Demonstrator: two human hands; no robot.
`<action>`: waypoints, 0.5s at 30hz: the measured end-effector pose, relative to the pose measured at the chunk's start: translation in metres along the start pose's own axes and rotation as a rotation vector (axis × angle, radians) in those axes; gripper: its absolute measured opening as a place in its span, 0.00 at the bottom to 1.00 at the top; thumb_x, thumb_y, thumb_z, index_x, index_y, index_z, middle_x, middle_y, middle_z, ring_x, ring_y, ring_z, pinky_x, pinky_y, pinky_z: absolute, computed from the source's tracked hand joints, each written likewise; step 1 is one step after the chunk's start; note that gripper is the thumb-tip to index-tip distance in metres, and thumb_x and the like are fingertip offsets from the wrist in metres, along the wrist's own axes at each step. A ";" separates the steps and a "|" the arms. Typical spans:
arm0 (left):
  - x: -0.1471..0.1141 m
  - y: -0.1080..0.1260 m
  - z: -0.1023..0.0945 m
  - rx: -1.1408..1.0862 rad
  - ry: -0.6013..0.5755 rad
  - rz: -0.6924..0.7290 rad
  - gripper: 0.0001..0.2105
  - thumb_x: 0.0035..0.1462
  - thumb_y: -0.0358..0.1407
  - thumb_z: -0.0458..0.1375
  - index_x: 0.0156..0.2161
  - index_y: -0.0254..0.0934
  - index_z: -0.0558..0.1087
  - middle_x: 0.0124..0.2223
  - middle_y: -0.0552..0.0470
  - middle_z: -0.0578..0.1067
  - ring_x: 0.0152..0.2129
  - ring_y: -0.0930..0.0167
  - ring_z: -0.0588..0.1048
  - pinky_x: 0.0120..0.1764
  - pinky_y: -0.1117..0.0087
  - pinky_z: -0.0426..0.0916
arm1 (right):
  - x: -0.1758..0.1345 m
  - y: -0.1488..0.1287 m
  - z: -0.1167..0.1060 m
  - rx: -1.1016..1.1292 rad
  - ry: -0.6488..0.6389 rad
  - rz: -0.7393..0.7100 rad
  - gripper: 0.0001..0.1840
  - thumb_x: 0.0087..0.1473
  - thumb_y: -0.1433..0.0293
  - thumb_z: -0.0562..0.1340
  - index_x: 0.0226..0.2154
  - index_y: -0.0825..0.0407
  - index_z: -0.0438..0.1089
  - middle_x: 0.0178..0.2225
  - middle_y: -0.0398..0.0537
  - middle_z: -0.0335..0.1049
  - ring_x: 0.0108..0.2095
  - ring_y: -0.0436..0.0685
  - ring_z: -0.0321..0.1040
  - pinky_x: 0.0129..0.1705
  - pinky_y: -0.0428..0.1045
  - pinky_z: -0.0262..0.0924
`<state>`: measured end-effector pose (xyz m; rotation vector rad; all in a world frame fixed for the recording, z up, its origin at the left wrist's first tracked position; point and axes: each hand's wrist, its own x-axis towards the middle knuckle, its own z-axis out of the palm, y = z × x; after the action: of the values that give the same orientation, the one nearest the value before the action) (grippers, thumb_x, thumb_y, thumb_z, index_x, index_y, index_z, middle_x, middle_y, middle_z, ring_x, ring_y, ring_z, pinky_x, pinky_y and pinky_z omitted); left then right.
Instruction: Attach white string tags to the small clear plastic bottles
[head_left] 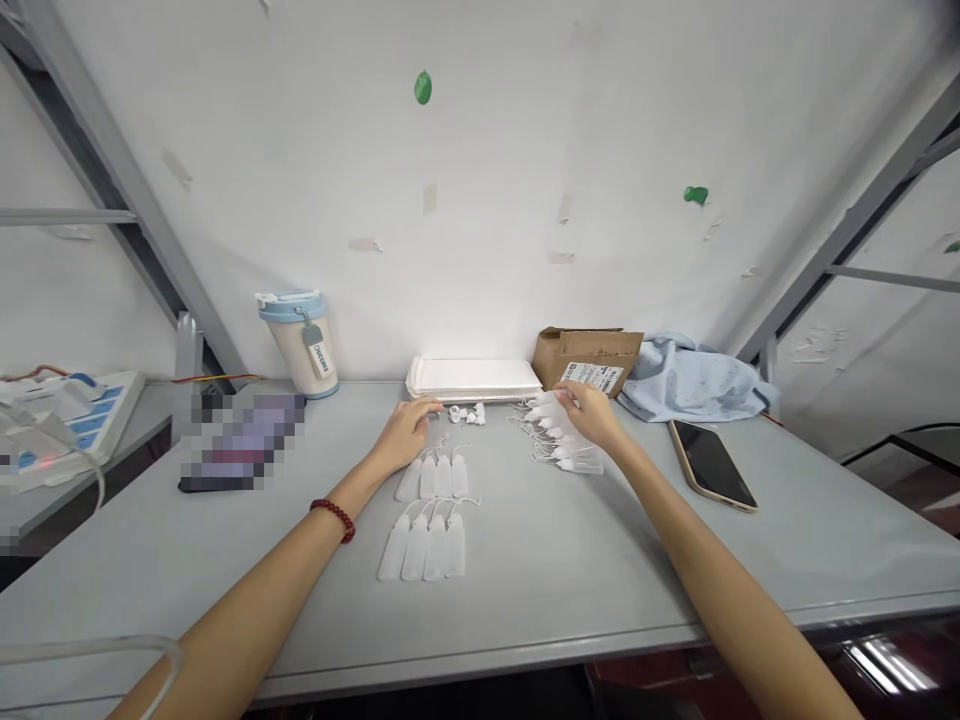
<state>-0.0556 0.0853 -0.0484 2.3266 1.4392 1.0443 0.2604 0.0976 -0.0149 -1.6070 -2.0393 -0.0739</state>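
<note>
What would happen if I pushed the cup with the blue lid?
The cup might tip if pushed near the top, since it looks tall and narrower at its base. Its smooth sides look firm, so it probably wouldn't squash. The tag hanging near its lid would likely swing.

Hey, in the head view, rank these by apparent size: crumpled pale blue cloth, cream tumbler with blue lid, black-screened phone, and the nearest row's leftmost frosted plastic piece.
Largest to smallest:
1. Crumpled pale blue cloth
2. Cream tumbler with blue lid
3. Black-screened phone
4. Leftmost frosted plastic piece
</note>
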 end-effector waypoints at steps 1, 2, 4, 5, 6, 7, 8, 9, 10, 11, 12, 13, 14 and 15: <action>0.000 0.000 0.000 0.005 -0.002 0.003 0.18 0.51 0.24 0.44 0.42 0.37 0.73 0.50 0.49 0.72 0.49 0.67 0.68 0.52 0.61 0.60 | 0.000 0.001 0.000 0.004 -0.001 0.001 0.14 0.57 0.69 0.51 0.39 0.54 0.70 0.38 0.52 0.73 0.41 0.61 0.65 0.42 0.52 0.54; 0.000 0.000 0.001 0.009 -0.005 0.005 0.18 0.51 0.24 0.44 0.42 0.37 0.73 0.51 0.49 0.72 0.49 0.67 0.68 0.52 0.61 0.60 | 0.000 0.002 -0.001 0.008 -0.002 0.001 0.14 0.57 0.69 0.51 0.39 0.54 0.70 0.38 0.52 0.73 0.40 0.61 0.65 0.42 0.52 0.54; 0.000 -0.001 0.002 0.017 -0.013 0.003 0.19 0.51 0.24 0.44 0.42 0.36 0.73 0.51 0.48 0.72 0.49 0.66 0.68 0.52 0.61 0.60 | 0.000 0.003 -0.001 0.019 -0.003 0.000 0.14 0.56 0.69 0.51 0.39 0.55 0.70 0.38 0.53 0.73 0.40 0.61 0.65 0.42 0.52 0.55; 0.000 -0.001 0.002 0.019 -0.018 0.001 0.19 0.52 0.24 0.43 0.42 0.36 0.73 0.51 0.48 0.72 0.49 0.67 0.68 0.52 0.61 0.60 | 0.000 0.003 -0.001 0.025 -0.003 0.000 0.14 0.56 0.70 0.51 0.39 0.55 0.70 0.38 0.53 0.73 0.40 0.61 0.65 0.42 0.52 0.55; 0.000 -0.002 0.002 0.020 -0.021 -0.003 0.19 0.52 0.24 0.43 0.42 0.36 0.73 0.51 0.48 0.72 0.49 0.67 0.68 0.53 0.61 0.60 | 0.000 0.004 -0.002 0.033 -0.002 -0.001 0.14 0.56 0.70 0.52 0.39 0.56 0.70 0.38 0.53 0.73 0.40 0.61 0.66 0.42 0.52 0.55; 0.001 -0.002 0.002 0.021 -0.026 -0.009 0.19 0.52 0.24 0.43 0.43 0.36 0.73 0.51 0.48 0.72 0.49 0.67 0.68 0.53 0.61 0.60 | 0.000 0.003 -0.002 0.042 -0.002 -0.003 0.14 0.56 0.70 0.52 0.39 0.56 0.70 0.38 0.53 0.73 0.40 0.61 0.66 0.42 0.52 0.55; 0.001 -0.003 0.001 0.021 -0.031 -0.016 0.18 0.52 0.25 0.43 0.43 0.37 0.72 0.51 0.48 0.72 0.49 0.66 0.68 0.52 0.61 0.60 | -0.001 0.003 -0.002 0.052 -0.002 -0.005 0.14 0.55 0.70 0.52 0.40 0.55 0.70 0.38 0.53 0.73 0.40 0.60 0.66 0.42 0.52 0.56; 0.000 -0.003 0.001 0.021 -0.038 -0.024 0.18 0.53 0.26 0.45 0.43 0.37 0.72 0.51 0.48 0.72 0.48 0.66 0.68 0.52 0.61 0.61 | -0.001 0.003 -0.003 0.063 -0.001 -0.009 0.14 0.55 0.71 0.52 0.40 0.55 0.70 0.39 0.53 0.73 0.40 0.60 0.66 0.42 0.52 0.56; 0.000 -0.004 0.001 0.020 -0.044 -0.031 0.17 0.53 0.27 0.46 0.44 0.37 0.72 0.51 0.48 0.72 0.48 0.65 0.69 0.51 0.61 0.62 | -0.001 0.003 -0.003 0.074 0.000 -0.012 0.14 0.55 0.71 0.52 0.40 0.55 0.70 0.39 0.52 0.73 0.40 0.59 0.67 0.43 0.51 0.56; 0.000 -0.004 0.001 0.019 -0.052 -0.037 0.16 0.52 0.28 0.47 0.44 0.37 0.72 0.51 0.48 0.72 0.47 0.65 0.69 0.51 0.61 0.62 | -0.001 0.003 -0.003 0.085 0.002 -0.014 0.14 0.55 0.71 0.53 0.40 0.55 0.70 0.40 0.52 0.73 0.41 0.59 0.67 0.43 0.51 0.56; 0.000 -0.005 0.000 0.018 -0.059 -0.040 0.16 0.52 0.29 0.48 0.44 0.37 0.72 0.51 0.48 0.72 0.47 0.65 0.69 0.51 0.61 0.63 | -0.001 0.004 -0.002 0.094 0.004 -0.016 0.13 0.54 0.71 0.53 0.39 0.54 0.70 0.40 0.52 0.73 0.41 0.58 0.67 0.44 0.51 0.57; 0.001 -0.005 0.000 0.016 -0.066 -0.041 0.16 0.52 0.29 0.48 0.44 0.36 0.72 0.51 0.48 0.72 0.48 0.65 0.69 0.51 0.61 0.62 | -0.001 0.004 -0.002 0.101 0.008 -0.016 0.13 0.54 0.72 0.53 0.39 0.54 0.70 0.40 0.52 0.73 0.41 0.58 0.67 0.44 0.51 0.57; 0.001 -0.006 0.000 0.014 -0.072 -0.038 0.16 0.53 0.29 0.47 0.44 0.36 0.72 0.52 0.48 0.71 0.48 0.65 0.68 0.51 0.61 0.62 | -0.001 0.005 -0.002 0.106 0.011 -0.017 0.13 0.54 0.72 0.53 0.39 0.54 0.71 0.40 0.52 0.73 0.41 0.58 0.67 0.44 0.51 0.57; 0.001 -0.006 0.000 0.013 -0.077 -0.035 0.17 0.53 0.28 0.47 0.44 0.36 0.72 0.52 0.49 0.71 0.49 0.66 0.68 0.52 0.62 0.61 | 0.000 0.006 -0.002 0.110 0.015 -0.019 0.13 0.54 0.72 0.53 0.39 0.54 0.71 0.40 0.52 0.73 0.41 0.58 0.67 0.45 0.51 0.57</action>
<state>-0.0592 0.0891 -0.0514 2.3150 1.4559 0.9281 0.2663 0.0983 -0.0153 -1.5159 -2.0110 0.0190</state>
